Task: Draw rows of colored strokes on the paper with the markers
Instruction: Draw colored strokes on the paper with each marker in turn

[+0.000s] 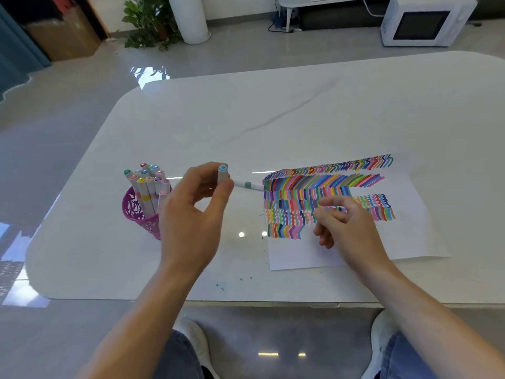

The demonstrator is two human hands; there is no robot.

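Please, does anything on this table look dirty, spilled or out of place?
Yes. Small blue ink specks stain the white table near its front edge, off the paper. A banded marker lies loose beside the paper, outside the purple cup. The left hand holds a blue-capped marker.

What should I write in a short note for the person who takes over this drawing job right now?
Left hand holds a blue-capped marker upright, cap on. Right hand hovers over the paper, fingers loosely curled, apparently empty. Other markers stand in the pink cup; a loose marker lies beside the paper. Done: several rows of strokes. Left: the lowest row, only started at the left.
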